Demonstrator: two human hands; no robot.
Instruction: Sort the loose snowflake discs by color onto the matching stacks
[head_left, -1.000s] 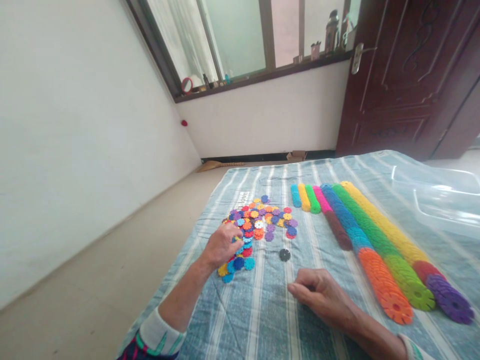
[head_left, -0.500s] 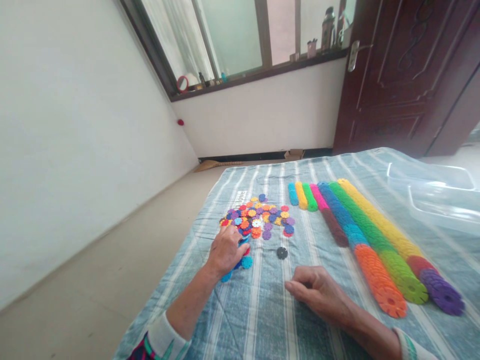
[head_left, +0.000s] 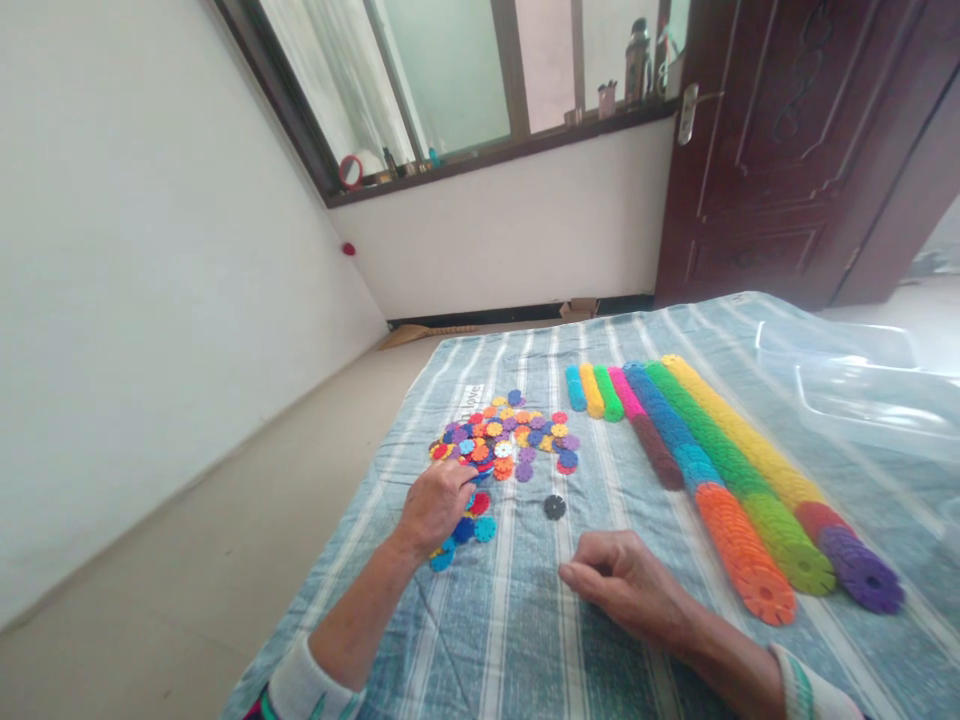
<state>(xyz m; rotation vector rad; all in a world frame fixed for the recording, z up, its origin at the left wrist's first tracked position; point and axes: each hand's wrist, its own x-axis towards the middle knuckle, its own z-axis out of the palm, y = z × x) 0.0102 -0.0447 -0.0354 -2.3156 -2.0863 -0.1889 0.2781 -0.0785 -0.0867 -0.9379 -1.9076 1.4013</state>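
Note:
A mixed pile of small notched plastic discs (head_left: 525, 430) in many colours lies on the striped cloth. My left hand (head_left: 435, 505) is at its near left side, fingers bent down among the discs; what they pinch, if anything, is hidden. Beside that hand lie a light blue disc (head_left: 485, 529), a dark blue disc (head_left: 463, 530) and a red disc (head_left: 480, 503). One black disc (head_left: 555, 507) sits apart, between the pile and my right hand (head_left: 619, 580). That hand rests curled on the cloth, thumb against forefinger, its inside out of sight.
Long overlapping rows of discs sorted by colour, such as the yellow row (head_left: 750, 430) and the orange row (head_left: 742, 555), stretch along the right. Clear plastic boxes (head_left: 874, 395) stand beyond them. The striped cloth (head_left: 517, 620) is wrinkled. A door (head_left: 795, 150) is behind.
My left hand has drawn its thumb in, uncovering the red and dark blue discs beside it. My right hand keeps its curled pose. The whole view has shifted slightly.

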